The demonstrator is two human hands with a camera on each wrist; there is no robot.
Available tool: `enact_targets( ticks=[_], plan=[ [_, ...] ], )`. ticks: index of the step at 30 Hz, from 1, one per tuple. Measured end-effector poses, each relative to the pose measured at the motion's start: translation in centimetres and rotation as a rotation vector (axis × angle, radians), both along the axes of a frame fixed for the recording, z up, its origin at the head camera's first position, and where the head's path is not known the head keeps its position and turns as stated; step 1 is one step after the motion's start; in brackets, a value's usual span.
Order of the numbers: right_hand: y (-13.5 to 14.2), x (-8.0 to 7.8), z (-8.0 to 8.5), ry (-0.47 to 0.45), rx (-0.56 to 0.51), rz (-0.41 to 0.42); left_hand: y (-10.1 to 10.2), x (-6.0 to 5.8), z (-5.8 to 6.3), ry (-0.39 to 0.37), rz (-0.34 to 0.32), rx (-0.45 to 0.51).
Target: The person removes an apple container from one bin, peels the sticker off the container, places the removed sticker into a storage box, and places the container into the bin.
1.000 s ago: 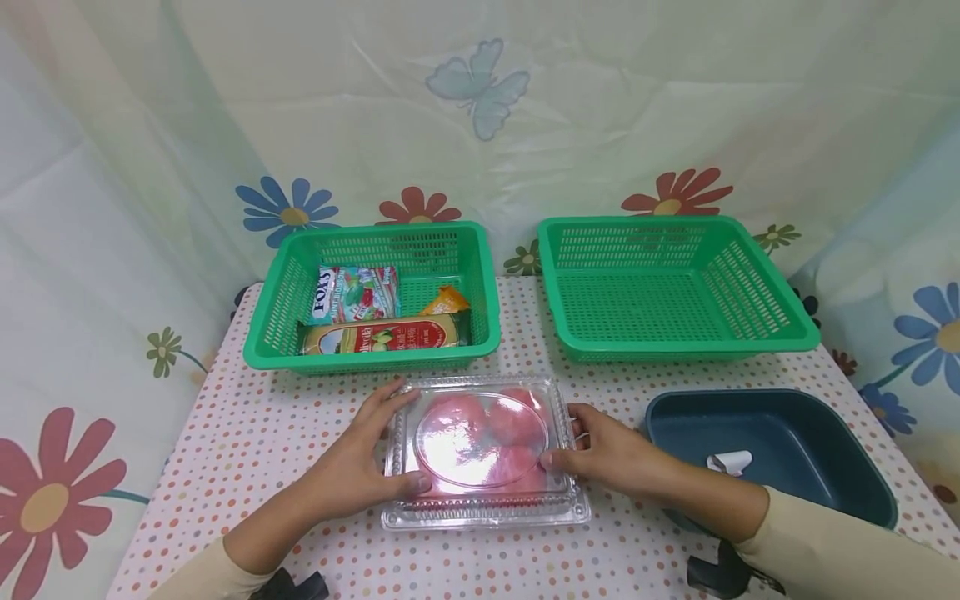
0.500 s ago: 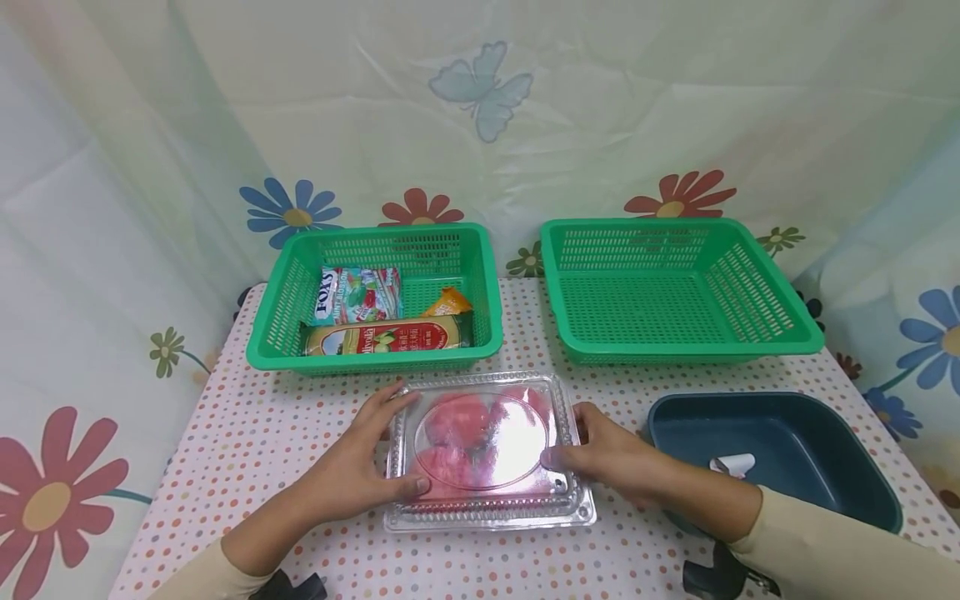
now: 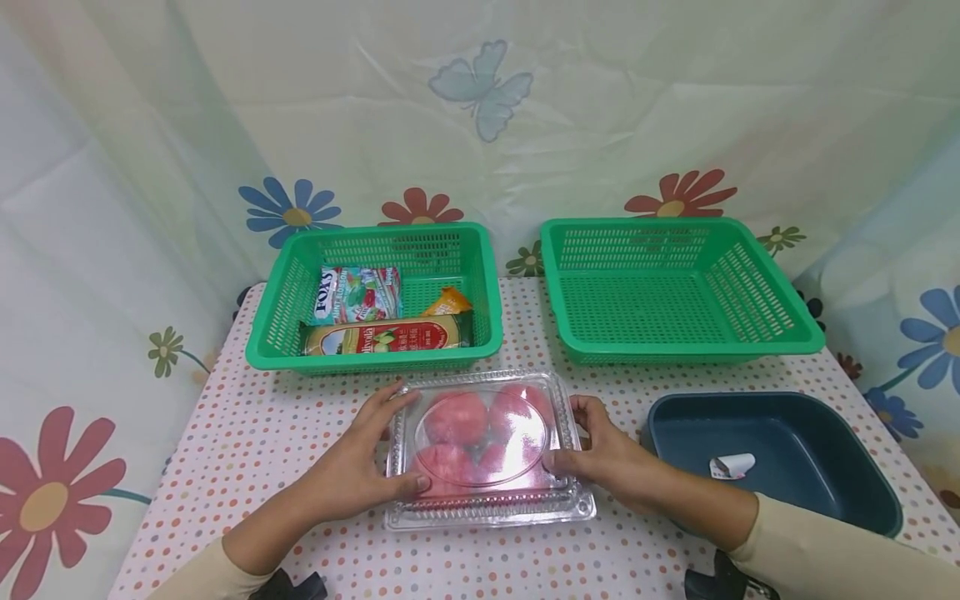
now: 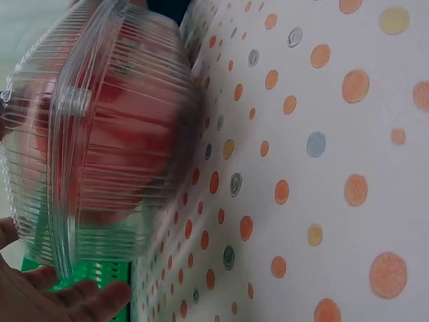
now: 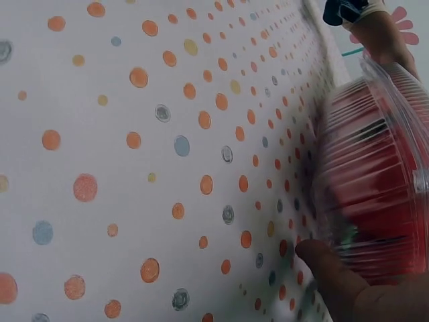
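Note:
A clear plastic clamshell box (image 3: 480, 508) with several round red fruits (image 3: 456, 418) inside is at the middle of the dotted table, its lid closed. My left hand (image 3: 367, 471) grips its left side, thumb over the lid and fingers spread along the far edge. On the other side my right hand (image 3: 611, 458) holds the box, thumb on the lid and fingers curled at the side. The left wrist view has the box's ribbed wall (image 4: 120, 154) beside my fingertips (image 4: 110, 298). Low in the right wrist view, my thumb (image 5: 328, 268) lies at the box's underside.
Behind the box stands a green basket (image 3: 300, 364) holding a candy bag (image 3: 358, 294), an orange packet (image 3: 448, 302) and a long pasta packet (image 3: 386, 335). Another green basket (image 3: 637, 308) is back right. A dark blue tub (image 3: 795, 450) with a white rolled piece (image 3: 732, 466) sits front right.
Both hands have kept their hold on the box. The box has tilted slightly, and the glare on its lid has shifted, so the fruits show more clearly.

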State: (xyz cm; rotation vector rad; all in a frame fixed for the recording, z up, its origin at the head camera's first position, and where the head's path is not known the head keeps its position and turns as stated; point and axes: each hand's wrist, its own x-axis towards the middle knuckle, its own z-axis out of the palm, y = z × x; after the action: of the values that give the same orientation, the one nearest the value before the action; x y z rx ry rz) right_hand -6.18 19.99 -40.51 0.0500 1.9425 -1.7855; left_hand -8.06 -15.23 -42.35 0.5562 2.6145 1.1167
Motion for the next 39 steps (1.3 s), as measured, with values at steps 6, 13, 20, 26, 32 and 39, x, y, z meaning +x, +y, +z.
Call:
enact_targets(
  ticks=[6, 13, 20, 26, 32, 39],
  plan=[
    [0.3, 0.0, -0.1, 0.097, 0.04, 0.046, -0.1, -0.1, -0.1, 0.001, -0.004, 0.004],
    [0.8, 0.1, -1.0, 0.205, -0.044, 0.118, -0.1, 0.0, 0.0, -0.014, -0.002, 0.018],
    [1.0, 0.2, -1.4, 0.214, -0.172, 0.18, -0.1, -0.1, -0.1, -0.012, -0.008, 0.031],
    [0.6, 0.0, -1.2, 0.219, -0.217, 0.153, -0.1, -0.2, -0.3, -0.024, 0.002, 0.042],
    [0.6, -0.3, -1.2, 0.227, -0.231, 0.126, -0.2, -0.3, -0.5, -0.013, -0.01, 0.104],
    [1.4, -0.4, -0.4, 0.29, -0.203, 0.079, -0.1, -0.7, -0.5, 0.143, -0.1, 0.193]
  ],
)
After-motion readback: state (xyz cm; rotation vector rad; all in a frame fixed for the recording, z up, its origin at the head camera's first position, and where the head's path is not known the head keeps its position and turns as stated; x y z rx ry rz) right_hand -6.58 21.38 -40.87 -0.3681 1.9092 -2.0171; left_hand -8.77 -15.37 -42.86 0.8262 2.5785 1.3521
